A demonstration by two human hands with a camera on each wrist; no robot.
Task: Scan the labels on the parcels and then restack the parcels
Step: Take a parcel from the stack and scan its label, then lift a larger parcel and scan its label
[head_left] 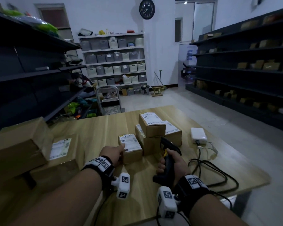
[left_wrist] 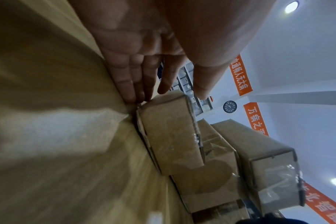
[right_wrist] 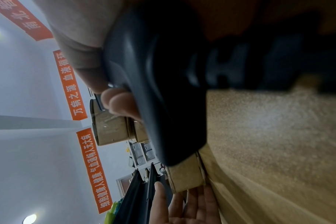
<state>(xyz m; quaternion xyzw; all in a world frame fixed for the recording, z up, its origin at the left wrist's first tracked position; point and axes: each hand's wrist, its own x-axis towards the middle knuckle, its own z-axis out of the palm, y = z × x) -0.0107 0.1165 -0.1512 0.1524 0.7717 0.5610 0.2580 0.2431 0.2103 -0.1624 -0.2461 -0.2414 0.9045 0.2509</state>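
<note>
A small brown parcel (head_left: 132, 150) with a white label on top lies on the wooden table (head_left: 91, 131). My left hand (head_left: 115, 153) touches its left side with straight fingers (left_wrist: 130, 81), and the thumb lies over the label. The same parcel (left_wrist: 171, 136) fills the middle of the left wrist view. Just right of it stands a stack of parcels (head_left: 151, 128), labels up. My right hand (head_left: 171, 162) grips a black barcode scanner (head_left: 169, 145) by the handle, its head close to the stack and above the table. The scanner (right_wrist: 163, 75) blocks much of the right wrist view.
Two large cardboard boxes (head_left: 20, 144) lie at the table's left, the lower one showing a label (head_left: 60, 148). A white power bank (head_left: 198, 135) and black cables (head_left: 211, 170) lie at the right. Dark shelving lines both sides of the room.
</note>
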